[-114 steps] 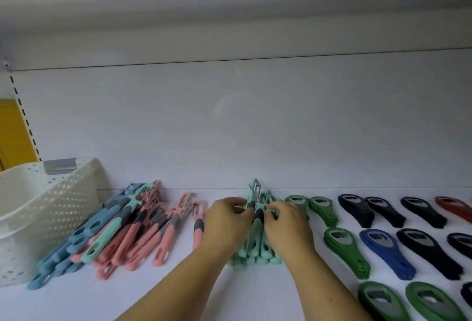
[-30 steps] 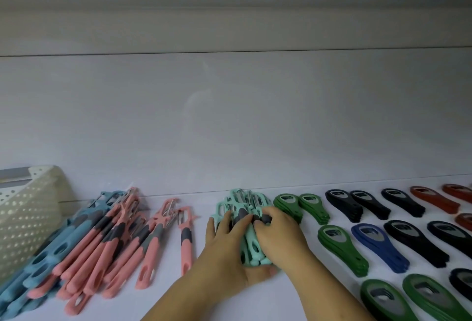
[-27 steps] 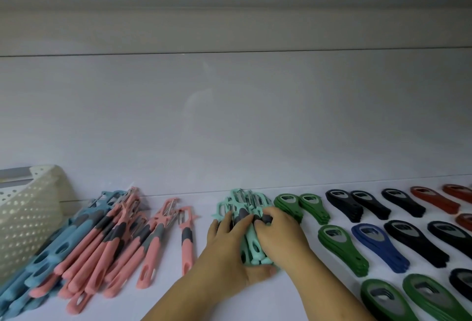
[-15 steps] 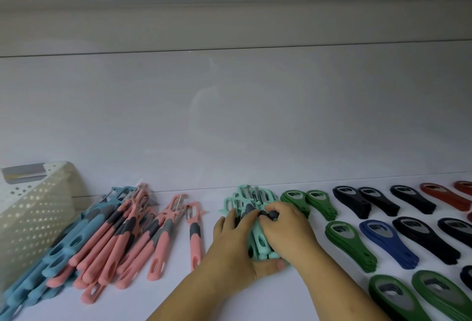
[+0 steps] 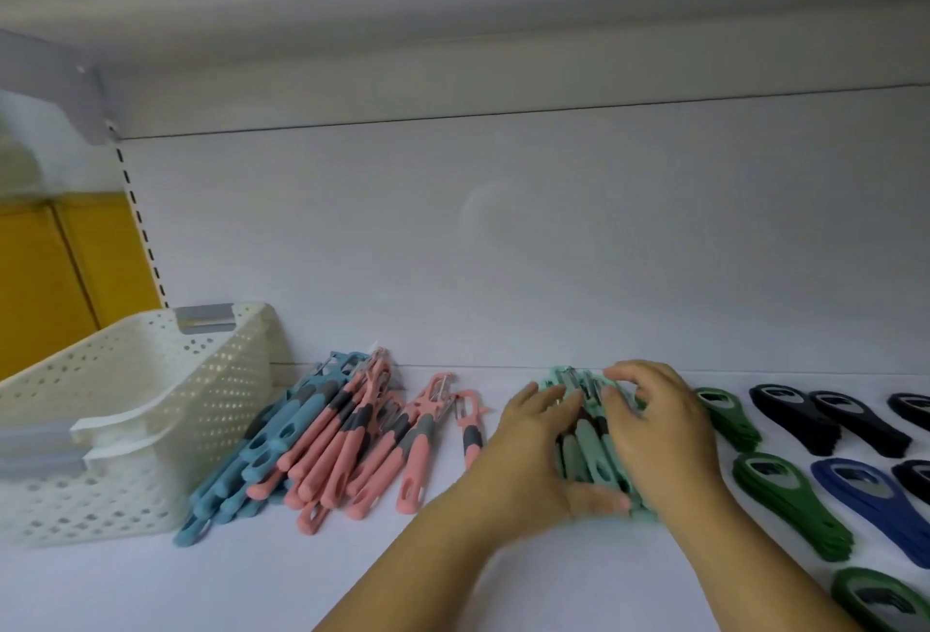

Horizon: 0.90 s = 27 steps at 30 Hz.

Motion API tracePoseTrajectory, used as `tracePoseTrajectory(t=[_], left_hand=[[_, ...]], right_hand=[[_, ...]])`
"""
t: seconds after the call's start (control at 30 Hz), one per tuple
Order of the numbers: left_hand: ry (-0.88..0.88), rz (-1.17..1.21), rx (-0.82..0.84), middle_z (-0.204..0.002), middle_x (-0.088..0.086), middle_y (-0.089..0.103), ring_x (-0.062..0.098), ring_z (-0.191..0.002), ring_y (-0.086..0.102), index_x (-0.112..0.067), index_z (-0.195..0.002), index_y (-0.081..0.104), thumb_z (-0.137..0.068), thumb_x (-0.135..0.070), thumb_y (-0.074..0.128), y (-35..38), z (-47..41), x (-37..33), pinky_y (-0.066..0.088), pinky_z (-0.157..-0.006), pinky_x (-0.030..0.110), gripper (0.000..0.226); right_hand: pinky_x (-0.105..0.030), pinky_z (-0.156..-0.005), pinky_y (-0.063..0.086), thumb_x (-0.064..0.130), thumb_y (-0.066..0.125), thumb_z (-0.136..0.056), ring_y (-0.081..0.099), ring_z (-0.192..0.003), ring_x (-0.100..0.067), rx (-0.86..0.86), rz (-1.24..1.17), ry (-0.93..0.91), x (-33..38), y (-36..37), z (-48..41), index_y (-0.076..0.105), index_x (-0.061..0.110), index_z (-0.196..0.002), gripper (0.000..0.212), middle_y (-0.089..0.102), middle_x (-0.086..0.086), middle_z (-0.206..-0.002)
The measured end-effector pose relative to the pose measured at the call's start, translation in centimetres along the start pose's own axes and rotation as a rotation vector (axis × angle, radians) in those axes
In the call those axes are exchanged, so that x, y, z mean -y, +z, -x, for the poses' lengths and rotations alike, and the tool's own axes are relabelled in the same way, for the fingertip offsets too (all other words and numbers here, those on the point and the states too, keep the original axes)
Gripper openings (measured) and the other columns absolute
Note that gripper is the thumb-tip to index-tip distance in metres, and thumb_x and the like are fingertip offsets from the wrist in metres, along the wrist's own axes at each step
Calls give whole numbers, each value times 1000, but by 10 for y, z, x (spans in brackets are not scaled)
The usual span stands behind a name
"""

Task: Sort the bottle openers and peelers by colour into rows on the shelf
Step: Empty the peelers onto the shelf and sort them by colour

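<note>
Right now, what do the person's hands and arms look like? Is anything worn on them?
The left hand and the right hand are bare: no glove, ring, watch or bracelet shows. No sleeve shows either, as far as the picture's lower edge. There are no marks or tattoos that I can see.

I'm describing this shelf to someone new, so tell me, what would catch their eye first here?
Probably the left hand and right hand in the middle of the shelf, cupped round a bundle of mint-green peelers. To their left lies a loose heap of pink peelers and blue peelers beside a white basket; to the right, bottle openers sit in tidy green, black and blue stacks.
</note>
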<state>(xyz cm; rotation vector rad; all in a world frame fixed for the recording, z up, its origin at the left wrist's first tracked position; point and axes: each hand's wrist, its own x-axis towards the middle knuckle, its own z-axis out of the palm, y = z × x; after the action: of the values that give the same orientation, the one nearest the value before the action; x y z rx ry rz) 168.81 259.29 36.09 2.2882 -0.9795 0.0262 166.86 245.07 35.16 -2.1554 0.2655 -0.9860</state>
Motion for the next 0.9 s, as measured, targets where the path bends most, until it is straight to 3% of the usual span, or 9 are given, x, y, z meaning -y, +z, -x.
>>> tracePoseTrajectory(t=[0.1, 0.17, 0.23, 0.33, 0.4, 0.47, 0.57, 0.73, 0.9], left_hand=[[-237, 62, -149, -135, -13, 48, 17, -105, 63, -28, -136, 49, -82, -27, 71, -29, 11, 12, 49, -89, 26, 58], [-293, -160, -243, -128, -9, 55, 15, -97, 62, -27, -128, 57, -84, -22, 63, -47, 24, 32, 52, -78, 24, 44], [-333, -410, -261, -127, -4, 54, 18, -114, 51, -24, -125, 58, -87, -26, 55, -61, 38, 56, 46, -91, 28, 38], [-530, -670, -146, -140, 9, 40, 28, -128, 34, -19, -136, 40, -92, -46, 41, -71, 52, 82, 33, -105, 36, 52], [-614, -783, -49, -141, 15, 37, 33, -129, 31, -18, -134, 39, -93, -55, 31, -66, 54, 87, 30, -106, 40, 56], [-598, -846, -42, -126, 13, 50, 34, -117, 39, -20, -122, 48, -90, -58, 27, -57, 52, 87, 34, -97, 41, 54], [-495, -805, -118, -118, 6, 57, 30, -107, 44, -25, -119, 50, -90, -53, 24, -50, 51, 86, 37, -88, 39, 48], [-340, -704, -172, -117, 0, 58, 25, -101, 46, -25, -118, 46, -92, -44, 34, -43, 49, 88, 38, -83, 34, 35], [-178, -384, -193, -101, -7, 66, 13, -93, 47, -30, -118, 53, -88, -48, 42, -48, 54, 81, 37, -73, 19, 37]], right_hand=[[-19, -61, 39, 3, 63, -85, 59, -70, -15, 18, 31, -138, 10, 3, 8, 71, 11, -87, 11, 58, 10, -77], [-15, -51, 34, 5, 66, -81, 49, -51, -3, 76, 79, -241, 23, 8, 18, 72, 14, -78, 11, 53, 16, -59], [-20, -52, 38, 10, 65, -82, 47, -49, -4, 172, 118, -345, 37, 18, 30, 71, 19, -78, 12, 56, 13, -59], [-26, -83, 43, 26, 47, -94, 57, -103, -12, 458, 207, -455, 57, 42, 48, 62, 25, -115, 26, 59, 7, -117], [-27, -107, 29, 35, 39, -99, 30, -137, -18, 678, 311, -476, 65, 53, 56, 41, 24, -138, 41, 32, 2, -147], [-33, -113, 24, 39, 35, -100, 15, -144, -21, 831, 408, -466, 68, 58, 60, 31, 21, -143, 47, 20, -2, -153], [-37, -110, 31, 40, 33, -100, 16, -144, -22, 909, 520, -453, 63, 58, 62, 41, 14, -135, 44, 34, -10, -143], [-33, -95, 40, 38, 34, -98, 46, -121, -24, 835, 483, -414, 62, 55, 60, 24, 16, -147, 54, 44, -5, -134], [-34, -110, 30, 36, 37, -97, 20, -142, -21, 811, 389, -393, 61, 50, 56, 11, 24, -150, 60, 12, -2, -157]])
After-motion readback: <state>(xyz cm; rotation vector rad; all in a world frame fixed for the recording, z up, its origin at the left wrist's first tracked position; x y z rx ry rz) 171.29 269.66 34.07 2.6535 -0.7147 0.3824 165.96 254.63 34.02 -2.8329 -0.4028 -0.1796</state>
